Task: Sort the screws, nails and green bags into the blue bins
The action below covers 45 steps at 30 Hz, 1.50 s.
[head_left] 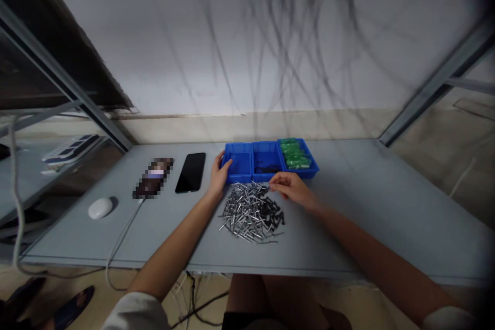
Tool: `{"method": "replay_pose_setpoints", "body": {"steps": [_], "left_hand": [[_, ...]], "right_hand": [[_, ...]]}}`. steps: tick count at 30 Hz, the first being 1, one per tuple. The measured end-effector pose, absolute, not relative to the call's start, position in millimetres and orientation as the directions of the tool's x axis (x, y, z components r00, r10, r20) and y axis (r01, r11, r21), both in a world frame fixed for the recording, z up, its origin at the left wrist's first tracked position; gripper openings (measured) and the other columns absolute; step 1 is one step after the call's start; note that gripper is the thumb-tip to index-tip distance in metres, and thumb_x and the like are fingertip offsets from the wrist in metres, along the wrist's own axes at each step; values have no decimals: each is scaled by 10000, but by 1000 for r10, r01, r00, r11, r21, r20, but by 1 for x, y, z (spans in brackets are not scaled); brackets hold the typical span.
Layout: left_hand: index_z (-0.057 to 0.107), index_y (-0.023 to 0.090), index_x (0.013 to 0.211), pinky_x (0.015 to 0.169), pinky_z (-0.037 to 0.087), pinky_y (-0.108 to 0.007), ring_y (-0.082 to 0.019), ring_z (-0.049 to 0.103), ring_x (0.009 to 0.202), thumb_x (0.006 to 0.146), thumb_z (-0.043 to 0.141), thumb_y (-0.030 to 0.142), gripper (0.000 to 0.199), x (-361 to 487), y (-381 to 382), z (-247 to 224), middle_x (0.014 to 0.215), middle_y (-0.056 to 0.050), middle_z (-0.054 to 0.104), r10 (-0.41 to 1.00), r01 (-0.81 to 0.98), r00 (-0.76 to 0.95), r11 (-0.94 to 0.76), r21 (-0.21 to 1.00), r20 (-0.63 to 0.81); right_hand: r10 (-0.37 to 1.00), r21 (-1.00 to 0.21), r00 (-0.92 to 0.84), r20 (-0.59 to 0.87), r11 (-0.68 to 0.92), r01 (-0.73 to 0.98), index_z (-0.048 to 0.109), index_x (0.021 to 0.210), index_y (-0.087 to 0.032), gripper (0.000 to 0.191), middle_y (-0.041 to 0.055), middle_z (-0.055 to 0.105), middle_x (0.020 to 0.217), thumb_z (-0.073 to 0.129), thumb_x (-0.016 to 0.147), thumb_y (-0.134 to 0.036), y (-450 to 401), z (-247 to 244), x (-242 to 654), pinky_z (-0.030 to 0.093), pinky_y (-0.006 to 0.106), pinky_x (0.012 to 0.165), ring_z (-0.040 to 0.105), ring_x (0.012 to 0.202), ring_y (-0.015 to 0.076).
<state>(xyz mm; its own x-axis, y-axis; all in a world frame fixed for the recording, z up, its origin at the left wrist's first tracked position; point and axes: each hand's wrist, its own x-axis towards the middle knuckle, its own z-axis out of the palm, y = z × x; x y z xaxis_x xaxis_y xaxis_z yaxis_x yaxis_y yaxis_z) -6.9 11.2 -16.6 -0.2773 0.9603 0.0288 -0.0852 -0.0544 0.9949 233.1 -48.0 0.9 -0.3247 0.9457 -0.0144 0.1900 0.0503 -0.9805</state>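
Note:
My left hand (219, 174) grips the left side of the left blue bin (238, 150), its thumb at the rim. Two more blue bins stand against it in a row. Dark small pieces lie in the middle bin (265, 147), and green plastic packets (296, 153) fill the right one. In front of the bins a heap of silvery, nail-like metal pins (243, 212) spreads over the table, with black small parts (274, 211) along its right side. At the heap's upper right, my right hand (291, 188) has its fingertips pinched together; whatever is between them is too small to make out.
On the grey table (348, 237), left of the bins, lie a black phone (191, 172), a blurred-out phone-like object (153, 178) on a white cable (124, 232), and a white rounded case (100, 208). Metal frame posts flank the table, with a wall behind.

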Motion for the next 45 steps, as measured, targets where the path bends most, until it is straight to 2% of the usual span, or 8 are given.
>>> {"method": "replay_pose_setpoints", "body": {"steps": [7, 20, 28, 36, 42, 45], "left_hand": [[624, 236, 1185, 1068, 417, -397, -244, 558, 1219, 740, 705, 276, 454, -7, 11, -17, 1272, -84, 628, 960, -80, -278, -66, 995, 42], [602, 228, 1216, 1078, 410, -408, -245, 558, 1220, 757, 690, 264, 468, -7, 10, -16, 1290, -92, 619, 963, -95, -267, -47, 994, 20], [607, 228, 1204, 1076, 414, -388, -243, 555, 1224, 756, 696, 255, 457, -8, 12, -16, 1280, -85, 623, 965, -94, -263, -41, 995, 15], [606, 222, 1208, 1077, 410, -382, -239, 551, 1229, 754, 691, 239, 462, -7, 12, -17, 1293, -80, 617, 961, -107, -277, -41, 993, 9], [601, 223, 1224, 1075, 411, -380, -239, 554, 1224, 761, 689, 247, 472, -7, 10, -14, 1292, -83, 617, 964, -100, -267, -37, 994, 9], [605, 220, 1222, 1080, 404, -381, -243, 543, 1239, 762, 690, 248, 469, -6, 9, -13, 1303, -86, 612, 963, -85, -271, -33, 996, 9]], "right_hand": [[967, -999, -252, -27, -21, 24, 654, 795, -185, 253, 19, 711, 734, 708, 682, -405, -49, 12, 233, 383, 229, 442, 473, 441, 80], [993, -981, -114, -14, -36, -193, 688, 797, -211, 181, 22, 731, 787, 718, 677, -343, -46, 16, 244, 342, 240, 450, 461, 455, 80], [992, -982, -127, -9, -32, -185, 694, 831, -210, 180, 24, 734, 821, 714, 713, -345, -45, 13, 246, 357, 234, 452, 475, 471, 77], [994, -1000, -110, 29, 28, -12, 692, 806, -203, 245, 18, 715, 773, 754, 661, -391, -44, 11, 238, 390, 242, 451, 507, 447, 82], [988, -995, -122, 90, 94, 26, 687, 927, -214, 264, 46, 718, 954, 714, 717, -372, -42, 4, 240, 422, 250, 453, 519, 455, 74], [982, -991, -152, 111, 122, 59, 675, 964, -210, 283, 50, 711, 973, 699, 732, -371, -42, 3, 241, 430, 249, 464, 519, 467, 73]]}}
